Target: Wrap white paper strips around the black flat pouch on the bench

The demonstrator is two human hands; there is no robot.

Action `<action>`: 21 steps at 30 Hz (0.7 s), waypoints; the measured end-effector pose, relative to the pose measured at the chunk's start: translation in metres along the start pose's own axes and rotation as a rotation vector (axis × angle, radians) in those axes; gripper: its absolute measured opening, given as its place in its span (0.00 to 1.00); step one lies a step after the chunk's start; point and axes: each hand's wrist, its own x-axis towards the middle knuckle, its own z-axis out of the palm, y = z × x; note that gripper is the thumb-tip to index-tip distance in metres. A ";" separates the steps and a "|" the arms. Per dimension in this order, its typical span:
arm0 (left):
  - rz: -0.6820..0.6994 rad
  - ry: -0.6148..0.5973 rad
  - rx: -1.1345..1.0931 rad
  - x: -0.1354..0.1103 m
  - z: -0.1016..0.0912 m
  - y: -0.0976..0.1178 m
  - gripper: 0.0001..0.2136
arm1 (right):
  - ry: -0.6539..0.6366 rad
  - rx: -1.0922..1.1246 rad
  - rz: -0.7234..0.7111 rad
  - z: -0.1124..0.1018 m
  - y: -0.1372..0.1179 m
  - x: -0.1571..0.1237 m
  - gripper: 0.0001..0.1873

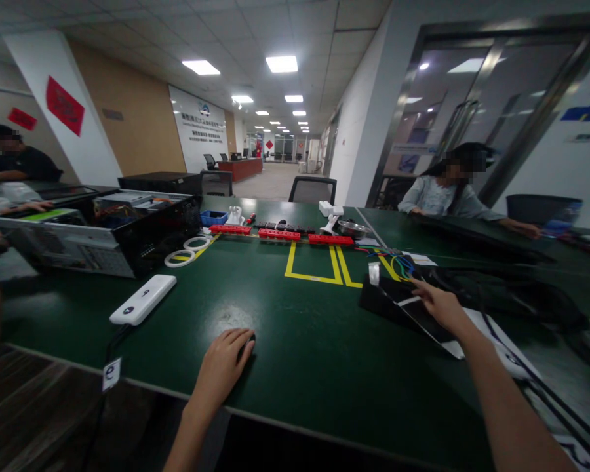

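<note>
My left hand (222, 367) rests on the green table near its front edge. Its fingers are curled, and a small dark thing (252, 338) shows between thumb and fingers; its kind is hidden. My right hand (440, 305) reaches over a black flat piece (388, 303) with a whitish edge, fingers stretched out and touching or close to it. Just beyond those fingertips lie coloured cables (400, 264), blue, green and yellow. A silvery white tab (374, 274) stands up at the black piece's far corner.
An open computer case (128, 226) stands at left, near white tape rolls (179, 258) and a white power strip (145, 300). Red bins (278, 234) line the back behind yellow tape outlines (314, 280). A metal bowl (354, 229) and black cables (511, 295) lie right. Co-workers sit on both sides.
</note>
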 end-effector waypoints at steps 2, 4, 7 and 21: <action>0.004 -0.002 0.001 0.000 0.000 0.001 0.13 | -0.037 -0.046 -0.004 0.003 -0.002 0.000 0.34; 0.003 -0.007 0.003 0.000 -0.001 0.001 0.13 | -0.070 -0.038 -0.003 0.004 -0.006 0.000 0.32; -0.005 -0.018 0.004 0.001 -0.001 0.002 0.13 | -0.137 0.012 0.075 0.004 -0.013 -0.001 0.33; -0.013 -0.038 0.008 0.001 0.002 0.002 0.12 | -0.010 -0.050 -0.009 -0.011 -0.051 -0.012 0.21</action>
